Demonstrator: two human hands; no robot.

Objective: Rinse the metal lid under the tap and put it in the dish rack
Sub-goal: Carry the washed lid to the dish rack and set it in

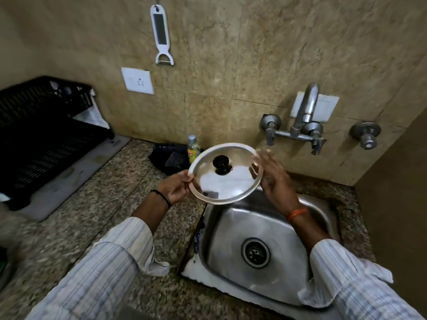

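Observation:
A round metal lid [231,181] with a black knob is held tilted above the sink's far left corner. My left hand [176,187] grips its left rim between thumb and fingers. My right hand [272,179] is at the lid's right rim with the fingers spread and blurred; I cannot tell whether it touches the rim. The tap [306,107] stands on the wall to the upper right of the lid, and no water runs from it. The black plastic dish rack [41,139] sits on the counter at the far left.
A steel sink [265,229] with a drain lies below the hands. A small bottle [193,147] and a dark scrub pad [171,158] stand behind the lid by the wall. Another valve [366,135] is at the right. A peeler [161,35] hangs on the wall.

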